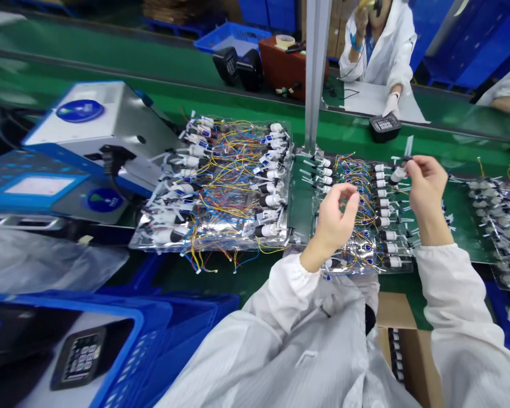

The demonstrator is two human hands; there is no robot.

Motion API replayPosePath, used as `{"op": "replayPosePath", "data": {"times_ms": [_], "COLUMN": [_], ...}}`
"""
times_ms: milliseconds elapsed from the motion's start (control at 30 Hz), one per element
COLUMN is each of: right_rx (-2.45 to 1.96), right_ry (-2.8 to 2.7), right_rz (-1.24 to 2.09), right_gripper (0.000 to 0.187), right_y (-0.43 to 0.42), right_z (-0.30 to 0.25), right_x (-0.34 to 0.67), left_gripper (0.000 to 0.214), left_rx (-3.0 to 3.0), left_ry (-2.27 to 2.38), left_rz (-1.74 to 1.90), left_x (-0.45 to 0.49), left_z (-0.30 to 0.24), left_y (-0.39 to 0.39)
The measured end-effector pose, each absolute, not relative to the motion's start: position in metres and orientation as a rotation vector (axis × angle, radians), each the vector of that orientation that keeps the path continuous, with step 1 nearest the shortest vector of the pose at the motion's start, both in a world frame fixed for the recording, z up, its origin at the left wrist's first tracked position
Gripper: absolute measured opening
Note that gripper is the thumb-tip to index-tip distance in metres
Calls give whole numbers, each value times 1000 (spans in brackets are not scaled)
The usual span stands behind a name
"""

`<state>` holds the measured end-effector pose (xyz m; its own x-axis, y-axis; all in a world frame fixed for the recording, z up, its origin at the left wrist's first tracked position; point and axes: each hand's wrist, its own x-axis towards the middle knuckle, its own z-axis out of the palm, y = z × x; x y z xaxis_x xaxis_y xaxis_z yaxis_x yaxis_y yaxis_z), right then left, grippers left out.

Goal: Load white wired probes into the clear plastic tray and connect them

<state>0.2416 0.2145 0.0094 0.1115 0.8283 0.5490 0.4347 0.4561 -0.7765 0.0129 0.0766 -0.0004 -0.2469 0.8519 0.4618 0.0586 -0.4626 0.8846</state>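
The right hand (425, 184) is raised over the 2 o'clock corner of the near tray (302, 215), thumb and fingers clamped on a small part (398, 174). The part's long axis runs roughly from 8 to 2 o'clock. Its white end points toward 8 o'clock, and its dark end is hidden in the fingertips. It is clear of the rows below.

The left hand (335, 218) hovers over the tray's middle, well apart from the right. Its thumb and forefinger meet in a pinch above the wires (361, 175); whether a wire sits between them cannot be told.

At 9 o'clock a second tray (153, 242) lies just beside the near one. At 3 o'clock a third tray (499, 226) leaves a strip of bare green belt (463, 218) under the right wrist. At 12 o'clock a post (315, 73) stands close behind the near tray. The tray's 6 o'clock edge overhangs the lap, with a carton (402, 334) below. A machine (97, 136) stands at 10 o'clock, and a crate (127, 334) at 7 o'clock. A co-worker (389, 51) sits across the belt at 1 o'clock.
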Motion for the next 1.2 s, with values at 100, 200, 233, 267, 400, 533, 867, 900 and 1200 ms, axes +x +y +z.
{"op": "replayPosePath", "data": {"times_ms": [100, 200, 233, 267, 400, 533, 867, 900, 1200], "right_rx": [-947, -788, -769, -759, -782, -874, -1094, -1057, -1106], "right_ry": [-1422, -1486, -1526, -1565, -1603, -1815, -1453, -1400, -1186], "right_rz": [414, 327, 294, 274, 311, 529, 824, 815, 1000], "right_gripper": [13, 14, 14, 14, 22, 77, 25, 25, 33], "right_y": [197, 170, 161, 153, 136, 148, 196, 198, 196], "right_z": [49, 82, 89, 93, 87, 42, -16, -6, 29], "right_x": [231, 209, 201, 194, 184, 204, 264, 279, 415], "left_gripper": [30, 40, 40, 39, 48, 58, 64, 65, 51], "left_rx": [1487, 1519, 1538, 1566, 1588, 1342, 961, 977, 1076], "left_ry": [980, 815, 767, 728, 678, 689, 791, 838, 1118], "left_rz": [1809, 1884, 1899, 1905, 1894, 1934, 2112, 2134, 1965], "left_x": [34, 59, 66, 71, 70, 43, -30, -33, -7], "left_z": [40, 76, 85, 92, 107, 117, 91, 80, -34], "left_y": [96, 115, 122, 128, 146, 152, 149, 147, 131]}}
